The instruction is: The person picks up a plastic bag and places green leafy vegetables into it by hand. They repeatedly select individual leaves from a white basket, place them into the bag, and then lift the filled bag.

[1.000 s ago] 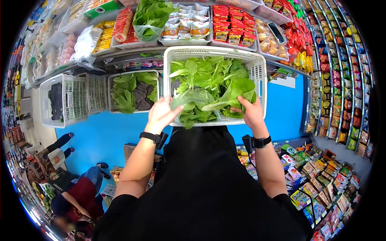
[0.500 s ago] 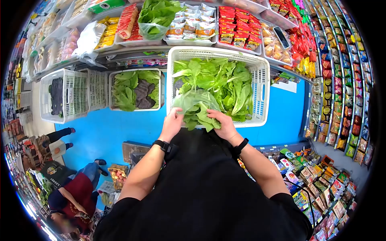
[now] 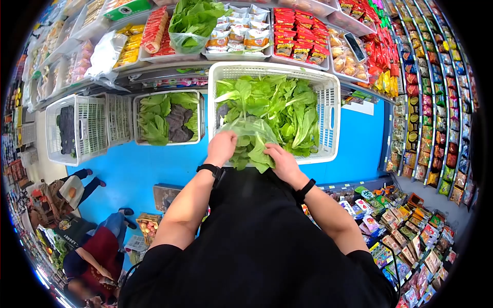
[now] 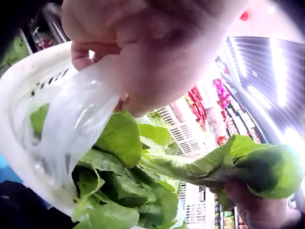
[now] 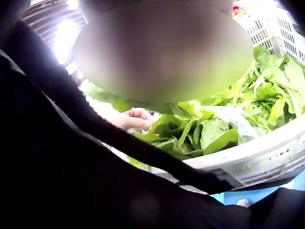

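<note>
My left hand (image 3: 222,149) pinches the rim of a clear plastic bag (image 4: 78,107) at the near left of a white plastic basket (image 3: 332,115). Leafy greens (image 4: 114,191) fill the bag's mouth. To the right, my right hand (image 3: 285,163) holds a leafy green (image 4: 214,164), its fingers around the lower part of the leaves in the left wrist view. More loose leafy greens (image 3: 287,110) lie heaped in the basket behind the bag. A blurred patch covers much of the right hand in the right wrist view.
A smaller crate (image 3: 136,120) with green and dark leaves stands left, beside a stacked white crate (image 3: 92,123). Behind the basket, a shelf carries snack packs (image 3: 300,33), a bag of greens (image 3: 192,25) and a phone (image 3: 354,46). People (image 3: 100,256) are at lower left.
The right hand has moved left from the basket's right side to the bag's mouth, bringing leafy greens there. The left hand keeps its grip on the bag.
</note>
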The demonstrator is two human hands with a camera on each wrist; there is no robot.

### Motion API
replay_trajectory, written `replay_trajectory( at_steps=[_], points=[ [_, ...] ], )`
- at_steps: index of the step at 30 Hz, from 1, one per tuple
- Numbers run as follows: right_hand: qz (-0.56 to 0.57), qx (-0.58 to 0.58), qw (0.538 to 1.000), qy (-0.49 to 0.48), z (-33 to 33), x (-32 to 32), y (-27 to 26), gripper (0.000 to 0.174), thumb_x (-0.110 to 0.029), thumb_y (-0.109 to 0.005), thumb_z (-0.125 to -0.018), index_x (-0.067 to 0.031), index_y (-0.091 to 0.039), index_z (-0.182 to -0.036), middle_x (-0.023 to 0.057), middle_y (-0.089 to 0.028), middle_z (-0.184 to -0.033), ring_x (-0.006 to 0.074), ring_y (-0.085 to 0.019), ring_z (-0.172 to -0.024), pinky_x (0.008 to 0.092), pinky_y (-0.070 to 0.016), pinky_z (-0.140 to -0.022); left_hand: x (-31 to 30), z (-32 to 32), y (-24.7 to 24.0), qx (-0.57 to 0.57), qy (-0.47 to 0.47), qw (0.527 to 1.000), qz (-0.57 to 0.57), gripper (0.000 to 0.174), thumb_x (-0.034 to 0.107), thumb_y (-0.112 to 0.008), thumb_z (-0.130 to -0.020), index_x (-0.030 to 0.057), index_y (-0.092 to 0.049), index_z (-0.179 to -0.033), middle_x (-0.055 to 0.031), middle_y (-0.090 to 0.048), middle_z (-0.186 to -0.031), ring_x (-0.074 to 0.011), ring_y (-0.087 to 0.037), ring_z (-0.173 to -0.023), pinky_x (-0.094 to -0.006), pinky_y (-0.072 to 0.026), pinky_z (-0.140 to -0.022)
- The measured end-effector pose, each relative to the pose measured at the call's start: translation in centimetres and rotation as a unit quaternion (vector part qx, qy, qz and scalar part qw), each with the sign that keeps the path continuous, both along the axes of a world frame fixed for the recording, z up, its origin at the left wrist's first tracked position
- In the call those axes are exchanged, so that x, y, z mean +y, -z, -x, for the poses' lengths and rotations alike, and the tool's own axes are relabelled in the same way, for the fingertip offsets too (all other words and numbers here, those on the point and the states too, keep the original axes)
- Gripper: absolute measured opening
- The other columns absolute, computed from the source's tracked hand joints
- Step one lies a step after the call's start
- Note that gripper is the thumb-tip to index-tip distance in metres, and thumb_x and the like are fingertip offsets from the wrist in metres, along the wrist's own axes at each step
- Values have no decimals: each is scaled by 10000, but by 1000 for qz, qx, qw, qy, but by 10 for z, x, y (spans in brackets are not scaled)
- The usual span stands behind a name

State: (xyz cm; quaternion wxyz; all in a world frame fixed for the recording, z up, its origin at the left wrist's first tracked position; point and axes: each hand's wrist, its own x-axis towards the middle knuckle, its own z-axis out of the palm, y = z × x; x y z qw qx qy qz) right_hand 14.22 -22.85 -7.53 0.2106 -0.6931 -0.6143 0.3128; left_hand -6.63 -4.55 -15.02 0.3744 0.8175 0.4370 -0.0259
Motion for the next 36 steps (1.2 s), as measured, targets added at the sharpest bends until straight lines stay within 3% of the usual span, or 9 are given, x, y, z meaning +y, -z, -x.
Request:
replay_trajectory(
  at_steps=[2,8,14,18,22,26,27,31,36],
  points=[
    [5,3,1000,3,5,6,0,488,38,-726,-796,-65,-644,-1265,150,-639,-1453,411,-662,-1240,474,-582,-1008,-1,-5,0,-87,-155,980,88,182,231,-695,-1003,63,-752,-1041,-179,-752,-1025,-411,-720,-963,-491,-576,-843],
    [25,-20,999,-9,8,17,37,455,56,-699,-803,-56,-638,-1239,151,-637,-1456,411,-664,-1236,469,-580,-1012,-7,-6,6,-162,-170,969,72,168,177,-670,-1046,10,-684,-1056,-201,-721,-963,-401,-699,-896,-483,-556,-805],
    [-41,11,999,-11,5,22,3,396,15,-680,-840,-70,-640,-1224,146,-653,-1430,393,-673,-1229,467,-577,-1015,-8,-15,5,-188,-184,958,112,199,208,-664,-1066,12,-680,-1098,-201,-735,-977,-387,-713,-912,-461,-556,-806],
    [-38,-21,999,-15,0,25,43,375,-19,-677,-860,-98,-652,-1226,108,-666,-1417,382,-656,-1257,460,-559,-1043,-6,-19,6,-178,-183,956,147,227,226,-659,-1075,6,-683,-1126,-197,-744,-989,-364,-720,-911,-444,-557,-814],
    [-39,-178,983,-28,-1,35,54,364,-50,-683,-862,-130,-681,-1217,53,-668,-1438,337,-594,-1344,461,-487,-1118,-1,-17,-2,-164,-173,951,199,266,263,-656,-1095,8,-688,-1165,-124,-729,-964,-219,-673,-871,-367,-542,-820],
    [3,-191,982,-4,2,42,47,313,-89,-676,-872,-147,-704,-1178,52,-672,-1175,309,-609,-1189,456,-491,-1018,5,-13,-1,-162,-157,948,226,255,258,-658,-1092,12,-693,-1152,-96,-726,-962,-191,-658,-872,-355,-533,-806],
    [-60,-179,982,-9,1,43,61,275,-107,-671,-880,-151,-712,-1149,55,-634,-1048,293,-627,-1100,446,-513,-951,5,-12,1,-156,-144,950,229,252,255,-661,-1090,12,-694,-1148,-80,-723,-957,-171,-647,-868,-345,-527,-796],
    [-72,-179,981,-19,3,52,79,238,-137,-658,-899,-159,-715,-1129,35,-648,-1024,257,-655,-1036,410,-533,-878,5,-7,23,-176,-169,918,313,251,241,-654,-1089,-7,-692,-1114,-67,-703,-904,-152,-621,-815,-337,-504,-752],
    [-56,-218,973,-43,-3,55,80,271,-153,-662,-903,-166,-714,-1168,26,-677,-1068,257,-653,-1063,408,-523,-883,10,-3,11,-111,-138,952,251,260,242,-685,-1057,-7,-711,-1128,-113,-756,-950,-184,-689,-867,-349,-542,-797]
  ],
)
